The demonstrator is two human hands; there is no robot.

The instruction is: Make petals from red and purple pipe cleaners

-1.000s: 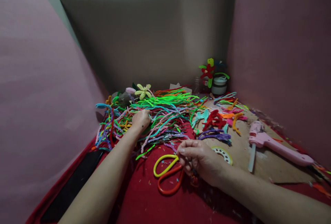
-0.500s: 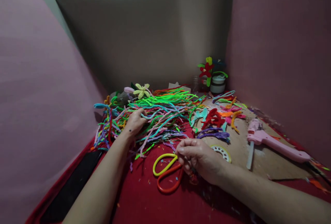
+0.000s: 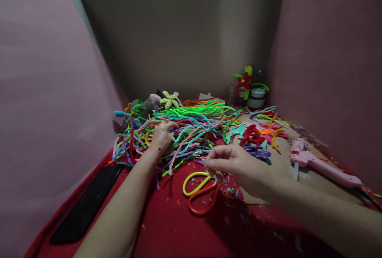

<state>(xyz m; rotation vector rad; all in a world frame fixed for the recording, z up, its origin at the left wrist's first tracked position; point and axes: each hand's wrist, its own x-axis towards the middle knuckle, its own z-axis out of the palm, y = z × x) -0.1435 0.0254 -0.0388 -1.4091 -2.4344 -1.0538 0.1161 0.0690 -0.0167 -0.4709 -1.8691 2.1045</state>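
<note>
A large heap of fuzzy pipe cleaners (image 3: 197,127) in many colours lies on the red cloth. Among its strands, at the left part, is my left hand (image 3: 163,135), thumb and forefinger closing on a pipe cleaner; its fingertips are partly hidden. My right hand (image 3: 229,164) hovers at the near right of the heap, its thumb and forefinger pinched together. Whatever they hold is too small to make out. Just below it, on the cloth, rest scissors with a yellow and a red handle loop (image 3: 198,212); their blades are not visible.
On the right, a pink glue gun (image 3: 325,166) lies on a brown board (image 3: 286,162) beside bent pipe cleaner pieces (image 3: 252,134). A black phone-like slab (image 3: 86,206) is at the left. Behind stand a pipe cleaner flower (image 3: 244,80) and a lidded jar (image 3: 256,97). Walls enclose both sides.
The view has shifted slightly, so things appear further right. My right hand has lifted a little away from the scissors handles. My left hand stays at the heap, its forefinger straighter.
</note>
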